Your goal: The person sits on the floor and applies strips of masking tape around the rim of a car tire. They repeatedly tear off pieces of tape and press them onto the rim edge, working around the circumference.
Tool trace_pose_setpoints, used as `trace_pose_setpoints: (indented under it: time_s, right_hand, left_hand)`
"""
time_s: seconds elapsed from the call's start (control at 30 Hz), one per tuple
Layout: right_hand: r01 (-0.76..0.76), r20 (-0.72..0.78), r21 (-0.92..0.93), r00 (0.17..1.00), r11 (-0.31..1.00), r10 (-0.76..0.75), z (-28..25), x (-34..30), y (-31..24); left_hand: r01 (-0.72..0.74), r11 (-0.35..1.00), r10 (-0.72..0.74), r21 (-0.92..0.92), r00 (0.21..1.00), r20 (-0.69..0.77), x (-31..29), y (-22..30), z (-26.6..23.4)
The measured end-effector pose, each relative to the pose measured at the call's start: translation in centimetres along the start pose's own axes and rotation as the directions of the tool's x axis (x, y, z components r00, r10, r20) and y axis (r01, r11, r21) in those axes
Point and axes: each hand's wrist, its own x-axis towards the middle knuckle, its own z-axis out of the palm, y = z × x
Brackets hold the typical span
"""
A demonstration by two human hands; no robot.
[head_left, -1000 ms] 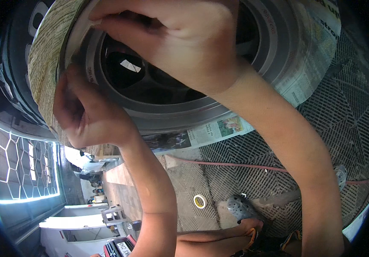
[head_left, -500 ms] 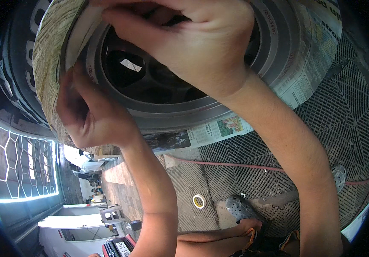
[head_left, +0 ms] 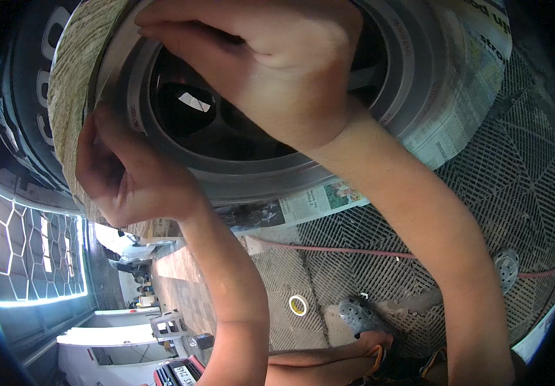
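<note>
The grey metal wheel rim (head_left: 251,138) filled the upper middle of the frame, its black rubber tyre (head_left: 23,109) masked by a band of newspaper sheet (head_left: 71,96) curving down the upper left. The left hand (head_left: 123,174), at centre left, was pinched on the inner edge of that paper just where it met the rim's lip, fingers closed on it. The right hand (head_left: 271,64) lay across the top of the rim at upper centre, fingertips pressed down onto the same seam near the top of the frame — whether it gripped anything beneath could not be told. To do this well, it seemed best to keep the paper taut between the two hands and seat its edge tight into the groove between tyre and rim, working along in short stretches so no rubber showed. More printed newspaper (head_left: 464,96) covered the tyre at the right. Lower down, on the dark grated floor (head_left: 483,212), lay a small roll of yellow tape (head_left: 298,305) and a thin red hose (head_left: 354,252).
</note>
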Motion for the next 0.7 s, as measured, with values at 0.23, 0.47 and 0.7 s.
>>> trace_pose_setpoints:
  time_s: [0.23,0.47,0.7]
  right_hand:
    - [-0.019,0.008,-0.159,1.0,0.987,0.021,1.3,0.4,-1.6]
    - [-0.07,0.049,-0.239,0.995,0.968,0.084,1.7,0.6,-2.8]
    - [-0.094,0.071,-0.278,0.99,0.956,0.118,1.5,1.1,-3.1]
  left_hand:
    - [0.076,0.997,-0.073,0.028,0.993,-0.089,0.3,0.3,0.8]
    - [0.023,0.998,-0.016,0.058,0.994,-0.109,0.7,0.3,1.1]
    - [0.009,0.997,-0.005,0.073,0.998,-0.065,0.5,0.3,0.8]
